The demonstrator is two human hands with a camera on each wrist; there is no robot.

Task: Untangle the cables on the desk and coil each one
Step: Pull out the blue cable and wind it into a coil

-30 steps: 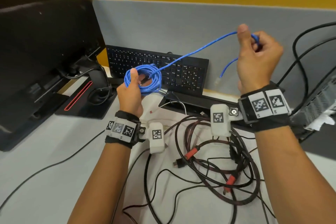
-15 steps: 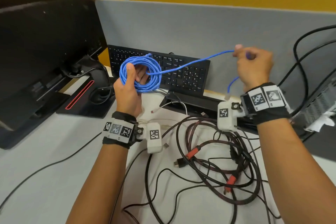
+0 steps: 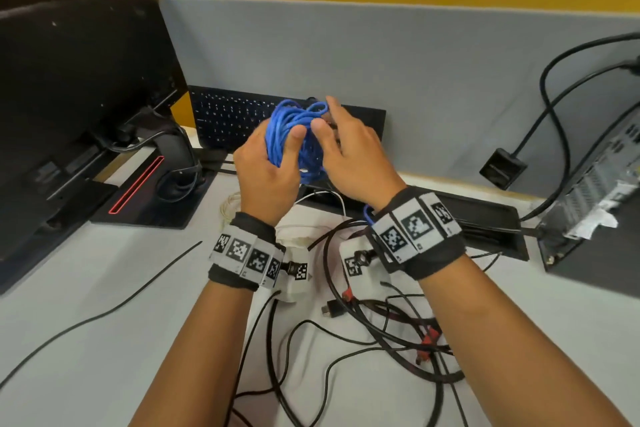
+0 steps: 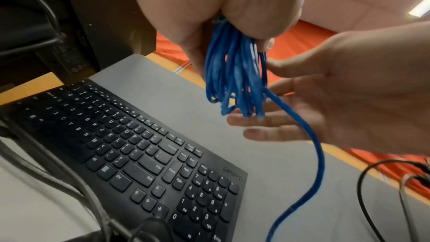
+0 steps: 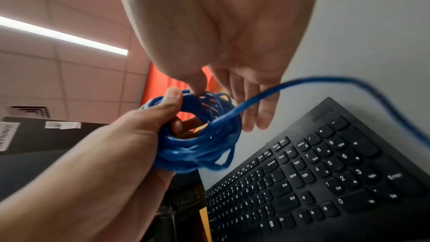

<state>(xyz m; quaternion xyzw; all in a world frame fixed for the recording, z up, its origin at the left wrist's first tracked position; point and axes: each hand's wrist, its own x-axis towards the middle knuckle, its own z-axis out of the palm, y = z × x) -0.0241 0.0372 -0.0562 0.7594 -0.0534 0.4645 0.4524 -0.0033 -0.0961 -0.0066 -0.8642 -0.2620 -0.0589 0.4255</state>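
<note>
Blue round network cable coil (image 3: pixel 289 135) clamped in left hand (image 3: pixel 266 173); right hand (image 3: pixel 349 156), fingers now loose, has closed in from outstretched, laying another loop, short tail left.

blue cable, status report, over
Left hand grips blue cable coil above keyboard. Right hand open beside coil, fingers straight. Loose tail hangs free. Black cables tangled on desk.

Black keyboard (image 3: pixel 239 118) against grey partition (image 3: pixel 381 55), monitor (image 3: pixel 69 87) at left — computer tower (image 3: pixel 595 184) at right
</note>
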